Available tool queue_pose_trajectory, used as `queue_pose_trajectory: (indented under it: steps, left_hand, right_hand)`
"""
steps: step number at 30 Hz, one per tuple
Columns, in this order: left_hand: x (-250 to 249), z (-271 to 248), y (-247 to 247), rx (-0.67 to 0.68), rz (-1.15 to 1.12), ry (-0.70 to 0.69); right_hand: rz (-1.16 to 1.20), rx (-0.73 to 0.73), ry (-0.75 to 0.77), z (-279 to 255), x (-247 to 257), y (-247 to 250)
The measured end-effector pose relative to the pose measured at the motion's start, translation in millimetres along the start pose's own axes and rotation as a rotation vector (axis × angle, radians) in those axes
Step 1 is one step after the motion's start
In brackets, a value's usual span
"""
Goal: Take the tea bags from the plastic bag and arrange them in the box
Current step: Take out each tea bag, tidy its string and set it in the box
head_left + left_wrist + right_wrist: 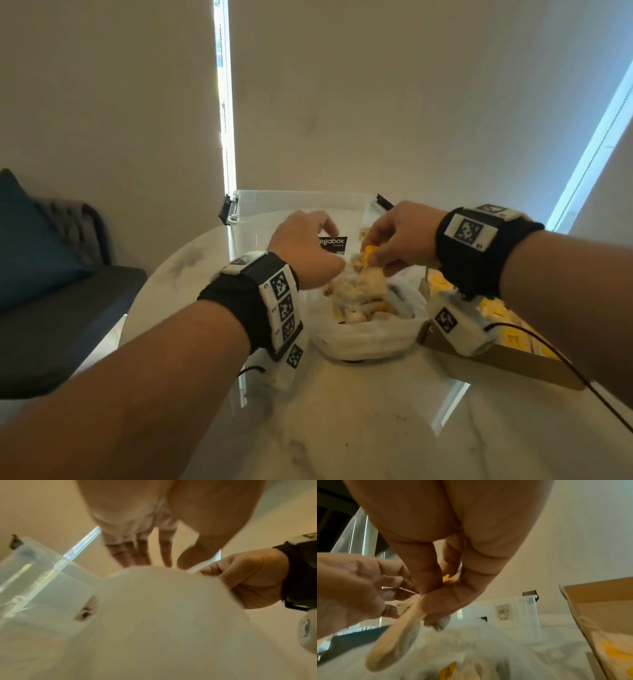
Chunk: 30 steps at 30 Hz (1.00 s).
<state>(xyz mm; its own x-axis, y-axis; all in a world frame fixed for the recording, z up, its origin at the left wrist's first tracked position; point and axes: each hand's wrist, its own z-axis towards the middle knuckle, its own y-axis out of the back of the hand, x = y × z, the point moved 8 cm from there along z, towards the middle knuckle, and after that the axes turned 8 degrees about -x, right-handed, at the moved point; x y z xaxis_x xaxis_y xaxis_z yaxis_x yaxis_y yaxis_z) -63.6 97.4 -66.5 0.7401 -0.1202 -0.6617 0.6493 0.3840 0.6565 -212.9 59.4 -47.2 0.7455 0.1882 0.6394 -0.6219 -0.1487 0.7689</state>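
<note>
1. White plastic bag (pixel 363 337) sits open on the marble table (pixel 342 428), full of tea bags (pixel 359 301); the cardboard box (pixel 507 363) lies just right of it, a clear bin (pixel 260 212) behind.
2. Left wrist view: the left hand (pixel 137 527) hangs over the bag, fingers loose, holding nothing.
3. Right wrist view: the right hand (pixel 447 555) pinches one tea bag (pixel 393 632) above the pile.

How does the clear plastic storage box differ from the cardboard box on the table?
The clear storage box is see-through plastic with black latches; the cardboard box is brown and opaque. The storage box stands behind the plastic bag, while the cardboard box lies to its right. The cardboard box holds yellow-tagged tea bags; the storage box looks nearly empty. Both are open and rest on the marble table.
</note>
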Motion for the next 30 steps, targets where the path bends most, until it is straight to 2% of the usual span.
queue_pose_trajectory:
  steps: [1,3,5,6,7,9,11,14,17,25,30]
  left_hand:
    - [-4.0,3.2,4.1,-0.086,-0.181,0.033]
    - [-3.7,3.6,-7.2,-0.08,-0.631,0.264]
    - [-6.3,-6.7,-35.7,0.086,-1.061,0.584]
    - [-13.0,-13.4,-47.0,0.183,-1.226,0.689]
    - [-22.5,-19.1,-54.5,0.271,-1.368,0.747]
    - [-45.3,-28.4,-62.2,0.409,-1.621,0.769]
    - [-66.7,-36.8,-67.2,0.479,-1.81,0.756]
    - [-85.4,-50.8,-84.3,0.526,-1.849,0.767]
    - [-90.0,-56.9,-104.1,0.512,-1.862,0.791]
    - [-108.6,-53.8,-128.6,0.464,-1.772,0.747]
    - [-100.2,-54.4,-140.2,0.447,-1.601,0.805]
  right_hand:
    - [0.043,-0.016,0.007,-1.7,2.1,8.3]
    - [0.137,-0.038,0.027,-6.0,7.3,23.5]
    - [0.261,-0.047,0.06,-11.1,14.6,36.0]
    - [0.328,-0.038,0.076,-13.4,18.1,40.8]
    - [0.38,-0.015,0.089,-15.8,21.2,44.6]
    - [0.387,0.06,0.105,-21.7,25.3,46.1]
    - [0.187,0.102,0.149,-27.3,24.5,45.4]
    - [-0.17,0.063,0.209,-34.7,15.5,48.2]
    - [-0.305,0.0,0.192,-40.5,0.6,58.5]
    - [-0.275,-0.12,0.189,-47.0,-26.7,87.2]
    - [-0.376,-0.053,0.214,-53.1,-31.2,78.6]
